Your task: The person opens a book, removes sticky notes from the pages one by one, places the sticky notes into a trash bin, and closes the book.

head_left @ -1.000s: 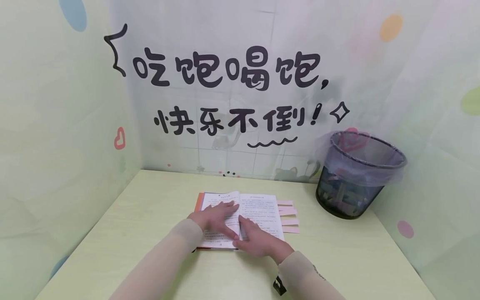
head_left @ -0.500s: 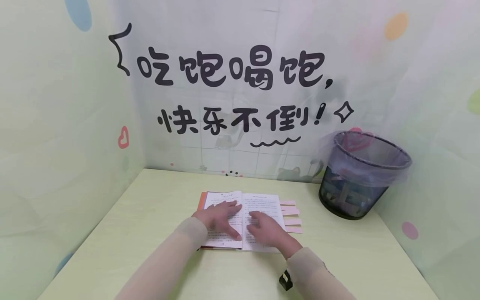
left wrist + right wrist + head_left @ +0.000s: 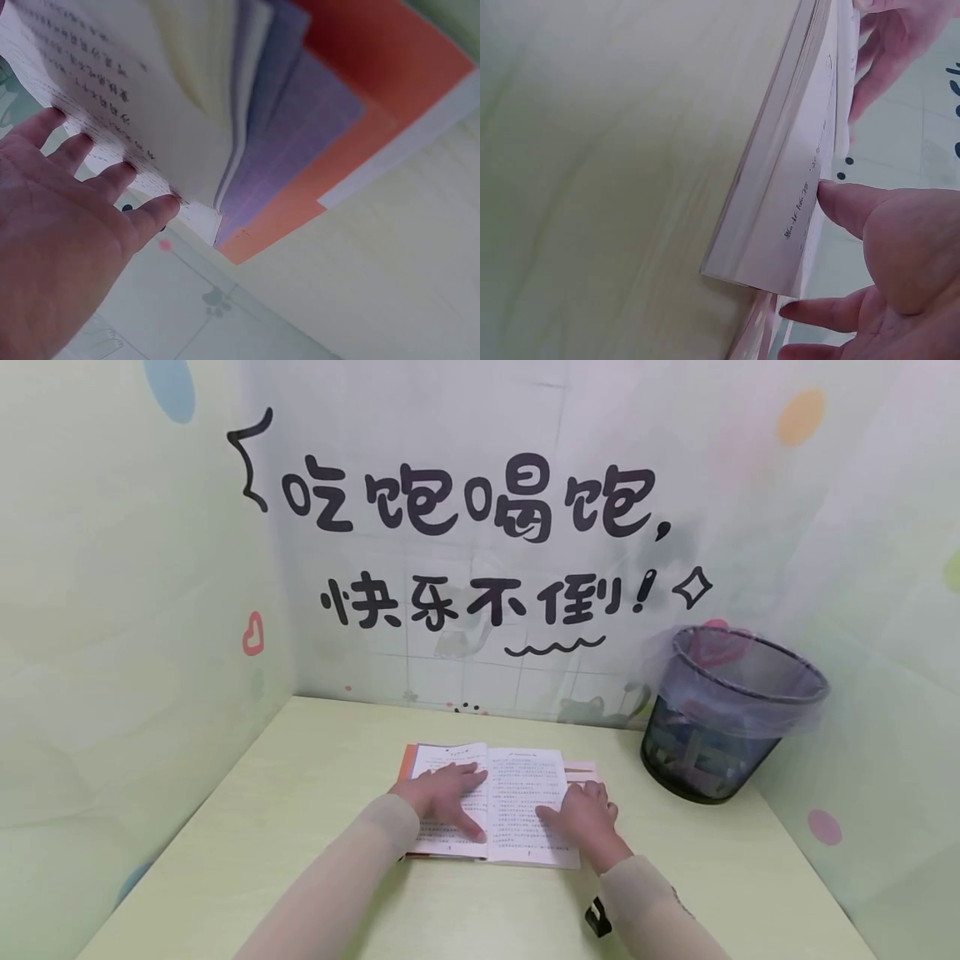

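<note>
An open book (image 3: 517, 814) with printed pages lies on the table, its orange and purple cover flaps (image 3: 300, 127) showing at the left side. My left hand (image 3: 446, 797) rests spread on the left page, thumb near the centre fold. In the left wrist view, its fingers (image 3: 154, 217) reach over the printed page. My right hand (image 3: 588, 822) is at the book's right edge, thumb (image 3: 844, 206) over the right page and the other fingers beyond the edge, over the pink paper strips (image 3: 579, 767) that stick out there. The hand partly hides these strips.
A dark wastebasket (image 3: 705, 752) lined with a translucent bag stands at the back right of the pale table (image 3: 300, 827). Printed sheets with lettering wall in the back and sides. A small black item (image 3: 597, 917) shows beneath the right wrist.
My right hand has moved right, from the centre fold across the right page to the edge with the pink strips. The left hand has stayed on the left page.
</note>
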`<state>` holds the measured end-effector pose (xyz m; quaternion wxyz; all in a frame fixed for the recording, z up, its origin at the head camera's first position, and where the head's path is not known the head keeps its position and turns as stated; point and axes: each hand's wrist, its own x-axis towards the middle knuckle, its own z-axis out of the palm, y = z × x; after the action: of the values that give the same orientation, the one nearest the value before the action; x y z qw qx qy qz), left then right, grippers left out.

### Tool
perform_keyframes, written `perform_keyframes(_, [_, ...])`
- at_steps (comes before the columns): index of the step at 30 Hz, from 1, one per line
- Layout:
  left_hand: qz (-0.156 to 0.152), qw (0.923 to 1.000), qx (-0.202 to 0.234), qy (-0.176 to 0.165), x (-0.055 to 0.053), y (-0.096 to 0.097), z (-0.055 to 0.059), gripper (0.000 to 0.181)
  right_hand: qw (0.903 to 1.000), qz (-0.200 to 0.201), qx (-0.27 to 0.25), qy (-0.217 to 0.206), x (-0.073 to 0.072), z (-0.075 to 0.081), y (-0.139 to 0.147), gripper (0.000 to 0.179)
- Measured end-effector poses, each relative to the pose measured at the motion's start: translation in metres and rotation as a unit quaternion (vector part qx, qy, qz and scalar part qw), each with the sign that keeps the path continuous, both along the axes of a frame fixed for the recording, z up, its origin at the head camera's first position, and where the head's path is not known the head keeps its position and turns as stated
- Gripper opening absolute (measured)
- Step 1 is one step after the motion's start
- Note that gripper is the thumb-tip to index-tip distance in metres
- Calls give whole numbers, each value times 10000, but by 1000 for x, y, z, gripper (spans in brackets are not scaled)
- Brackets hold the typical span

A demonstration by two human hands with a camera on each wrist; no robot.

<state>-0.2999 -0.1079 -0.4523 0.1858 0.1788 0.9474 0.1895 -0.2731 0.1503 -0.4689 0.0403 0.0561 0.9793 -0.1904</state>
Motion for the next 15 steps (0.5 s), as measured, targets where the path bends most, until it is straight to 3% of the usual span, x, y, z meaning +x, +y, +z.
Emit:
perform_keyframes(8, [96,9999,106,-59,0,0,-3,111,9998,-186,19,4,0,-4,-3,79])
perform_keyframes(15, [75,9999,50,-49,-1,-2,-4,113,9987,-4,445,240,3,-6,-10,72])
